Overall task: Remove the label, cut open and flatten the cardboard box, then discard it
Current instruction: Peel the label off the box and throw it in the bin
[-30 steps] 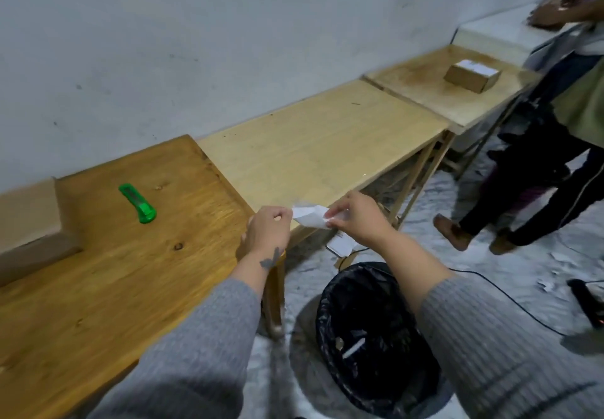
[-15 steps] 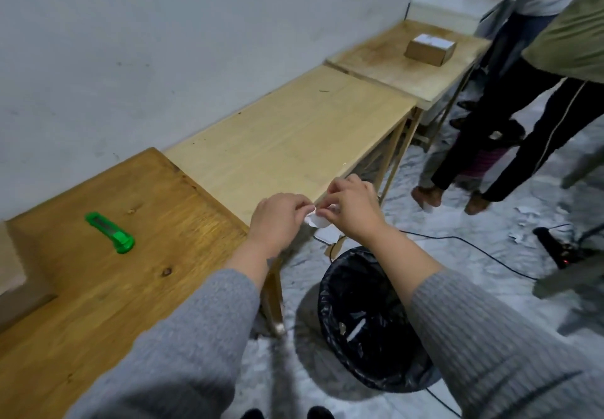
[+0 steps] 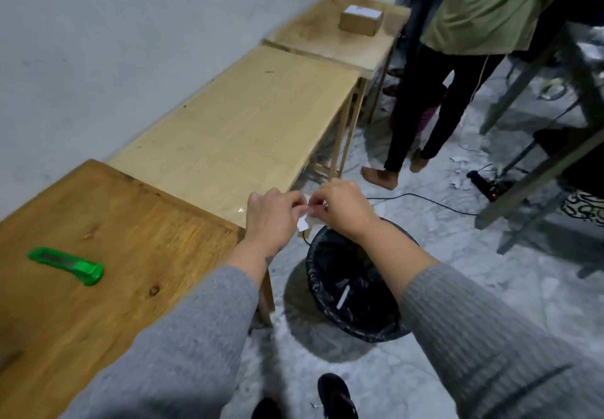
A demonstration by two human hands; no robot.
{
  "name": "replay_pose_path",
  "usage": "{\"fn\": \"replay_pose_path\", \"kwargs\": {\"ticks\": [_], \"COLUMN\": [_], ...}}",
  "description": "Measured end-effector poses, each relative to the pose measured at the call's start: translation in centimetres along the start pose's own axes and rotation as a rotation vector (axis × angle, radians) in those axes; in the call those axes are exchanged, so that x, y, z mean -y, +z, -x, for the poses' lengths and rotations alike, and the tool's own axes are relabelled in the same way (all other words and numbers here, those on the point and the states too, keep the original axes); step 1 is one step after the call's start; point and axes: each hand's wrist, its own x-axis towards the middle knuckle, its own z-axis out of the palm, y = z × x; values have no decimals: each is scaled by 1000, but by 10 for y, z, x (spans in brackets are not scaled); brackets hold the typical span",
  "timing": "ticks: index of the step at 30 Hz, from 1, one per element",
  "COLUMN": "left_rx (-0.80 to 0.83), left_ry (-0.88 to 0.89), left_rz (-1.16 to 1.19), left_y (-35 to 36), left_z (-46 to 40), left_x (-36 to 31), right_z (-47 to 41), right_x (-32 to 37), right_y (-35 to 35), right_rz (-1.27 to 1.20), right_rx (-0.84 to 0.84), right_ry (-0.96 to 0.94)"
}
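Note:
My left hand [image 3: 271,214] and my right hand [image 3: 343,206] meet just past the table's corner, both pinching a small crumpled white label [image 3: 305,217]. The label hangs above the far rim of a bin lined with a black bag [image 3: 356,284] on the floor. A green box cutter [image 3: 67,265] lies on the dark wooden table [image 3: 130,255] at my left. The cardboard box I was working on is out of view. Another small cardboard box [image 3: 361,20] with a white label sits on a far table.
A light wooden table [image 3: 245,118] stands beyond mine along the wall. A person in black trousers [image 3: 425,98] stands at the far right. A black cable [image 3: 425,198] and a power strip [image 3: 487,185] lie on the floor. Paper scraps are scattered there.
My hands came together and crumpled the label smaller. The view swung right and down, so the box at the left edge dropped out of sight and the bin came nearer.

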Motion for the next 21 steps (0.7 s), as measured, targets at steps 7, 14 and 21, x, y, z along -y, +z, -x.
{"fn": "replay_pose_path", "kwargs": {"ticks": [7, 14, 21], "left_rx": [83, -134, -140], "left_ry": [-294, -577, -365], "left_rz": [432, 560, 556], "left_y": [22, 36, 70], "left_z": [-14, -32, -50], "left_x": [-12, -33, -102], "right_z": [23, 43, 23], "right_x": [-12, -73, -113], "right_y": [4, -7, -27], "right_rz": [-204, -454, -721], "right_rx": [-247, -413, -301], "right_ry": [145, 482, 433]}}
